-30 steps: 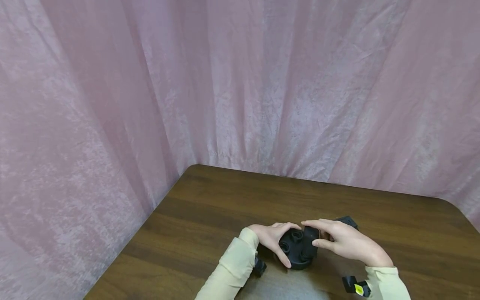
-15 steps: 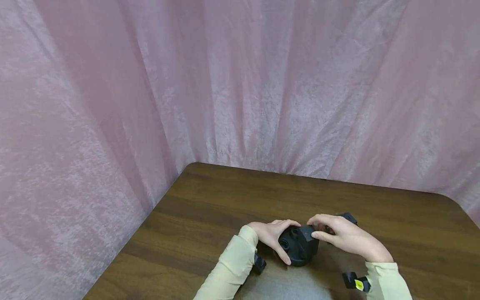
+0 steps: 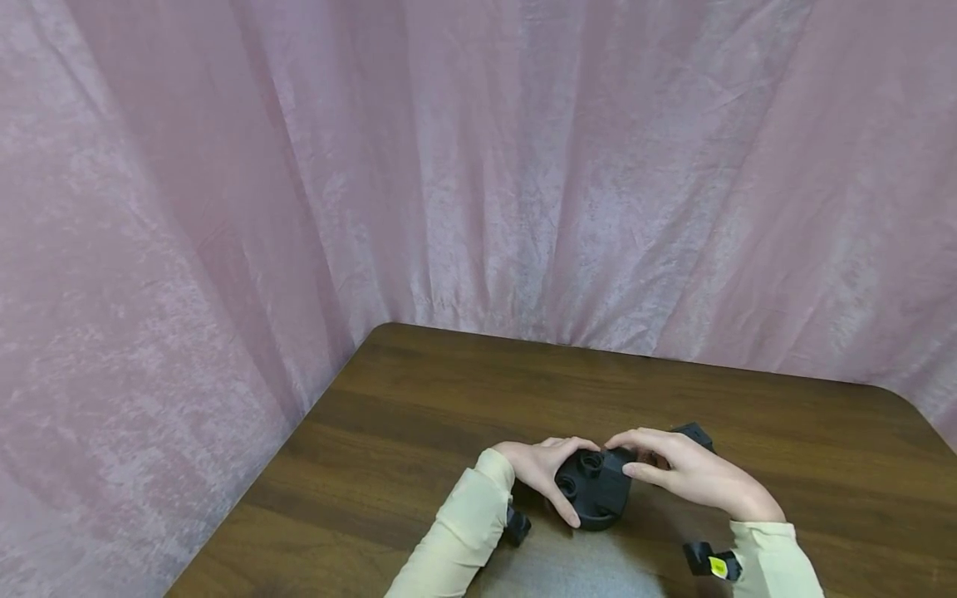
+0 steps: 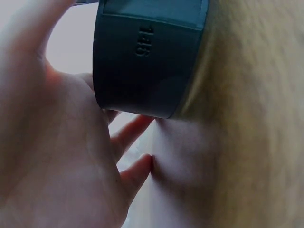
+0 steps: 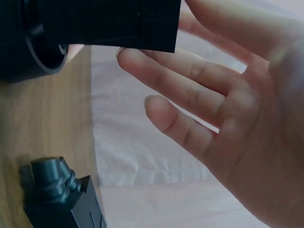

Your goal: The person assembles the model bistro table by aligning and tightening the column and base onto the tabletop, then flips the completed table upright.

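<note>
Tipped differently since the earlier frame: the black block [image 3: 617,463]. Left hand [image 3: 537,475] clasps the round base [image 3: 591,498] beside its palm, probably light, stiff, best steadied by the rim; right hand [image 3: 684,472] pinches the block, likely smooth, best gripped by flat sides.

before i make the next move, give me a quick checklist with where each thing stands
1. Left hand holding the round black base: ok, thumb and fingers spread around it.
2. Right hand on the black block: ok, thumb and fingers at its edges.
3. Block fully seated: cannot tell, contact hidden.
4. Two ring sockets uncovered: ok.
5. Pegged block apart from base: ok.
</note>
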`<state>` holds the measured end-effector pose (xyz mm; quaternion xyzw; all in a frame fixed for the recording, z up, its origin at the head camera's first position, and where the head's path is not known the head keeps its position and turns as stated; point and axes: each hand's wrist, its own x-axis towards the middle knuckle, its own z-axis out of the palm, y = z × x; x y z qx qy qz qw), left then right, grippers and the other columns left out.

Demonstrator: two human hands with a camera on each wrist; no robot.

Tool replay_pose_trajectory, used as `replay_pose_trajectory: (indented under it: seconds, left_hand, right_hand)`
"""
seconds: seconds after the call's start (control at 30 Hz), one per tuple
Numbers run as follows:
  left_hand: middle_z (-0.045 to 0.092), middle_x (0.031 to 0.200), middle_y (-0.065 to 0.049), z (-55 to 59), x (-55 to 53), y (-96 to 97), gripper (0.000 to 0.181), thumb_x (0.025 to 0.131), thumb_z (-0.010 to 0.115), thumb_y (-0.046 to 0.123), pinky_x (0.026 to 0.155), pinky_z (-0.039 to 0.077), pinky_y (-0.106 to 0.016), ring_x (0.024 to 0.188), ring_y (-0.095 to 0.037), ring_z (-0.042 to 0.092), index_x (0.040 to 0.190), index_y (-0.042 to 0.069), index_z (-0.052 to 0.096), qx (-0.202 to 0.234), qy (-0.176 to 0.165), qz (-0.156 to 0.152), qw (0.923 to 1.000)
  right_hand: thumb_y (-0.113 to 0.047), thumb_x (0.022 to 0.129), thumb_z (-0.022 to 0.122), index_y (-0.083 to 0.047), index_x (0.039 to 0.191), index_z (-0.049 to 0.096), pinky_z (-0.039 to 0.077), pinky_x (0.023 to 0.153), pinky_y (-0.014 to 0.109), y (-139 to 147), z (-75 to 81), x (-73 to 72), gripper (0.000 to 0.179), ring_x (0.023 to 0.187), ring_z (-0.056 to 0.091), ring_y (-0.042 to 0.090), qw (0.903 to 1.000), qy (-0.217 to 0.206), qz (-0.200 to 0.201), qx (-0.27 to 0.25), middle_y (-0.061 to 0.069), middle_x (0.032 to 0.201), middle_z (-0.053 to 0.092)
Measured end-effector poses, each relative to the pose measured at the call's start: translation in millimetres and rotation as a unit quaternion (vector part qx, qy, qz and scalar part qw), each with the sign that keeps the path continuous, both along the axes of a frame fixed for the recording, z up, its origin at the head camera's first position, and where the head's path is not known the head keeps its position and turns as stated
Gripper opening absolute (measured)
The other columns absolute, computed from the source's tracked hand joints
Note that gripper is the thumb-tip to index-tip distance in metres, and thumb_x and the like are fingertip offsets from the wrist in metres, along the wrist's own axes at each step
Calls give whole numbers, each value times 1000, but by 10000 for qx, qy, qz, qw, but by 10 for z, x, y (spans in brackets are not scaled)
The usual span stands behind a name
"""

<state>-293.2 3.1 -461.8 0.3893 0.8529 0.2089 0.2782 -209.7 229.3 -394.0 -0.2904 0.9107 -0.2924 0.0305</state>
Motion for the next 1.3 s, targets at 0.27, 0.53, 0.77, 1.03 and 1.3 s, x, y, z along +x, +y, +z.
replay_pose_trajectory:
  seconds: [0.27,0.53,0.77,1.03,1.3]
  left_hand:
    - [32,132,17,9,-23,13,93,58,78,50,99,32,-29,129,-7,24,129,49,18,32,101,-48,9999]
    - [32,132,18,24,-10,-4,93,58,78,49,99,31,-29,129,-7,24,130,48,20,88,170,-43,9998]
    - [33,131,18,-3,11,-24,91,59,78,49,98,32,-30,128,-8,25,129,49,20,122,1,-53,9999]
    - [31,133,19,-11,21,-21,91,60,78,49,98,33,-31,129,-8,24,129,50,19,78,-137,-41,9999]
    - [32,132,17,7,9,-12,90,60,78,46,96,33,-30,128,-9,26,129,48,20,131,-114,-21,9998]
  right_hand:
    - [-43,81,59,-26,118,52,43,65,21,88,27,14,41,83,52,3,9994,-244,-239,49,-9,99,57]
    - [-45,78,63,-21,102,50,40,60,20,102,45,-7,37,77,51,2,9996,-207,-128,111,-7,93,59]
    - [-42,79,63,-22,112,50,40,58,21,142,35,33,41,81,53,5,9973,-730,91,60,-5,96,58]
    - [-39,79,63,-27,125,46,41,59,20,167,38,89,50,72,52,1,9969,-630,478,-41,1,100,55]
    - [-41,80,61,-18,118,54,39,56,18,118,34,50,45,67,45,-4,9953,-497,824,56,-10,84,52]
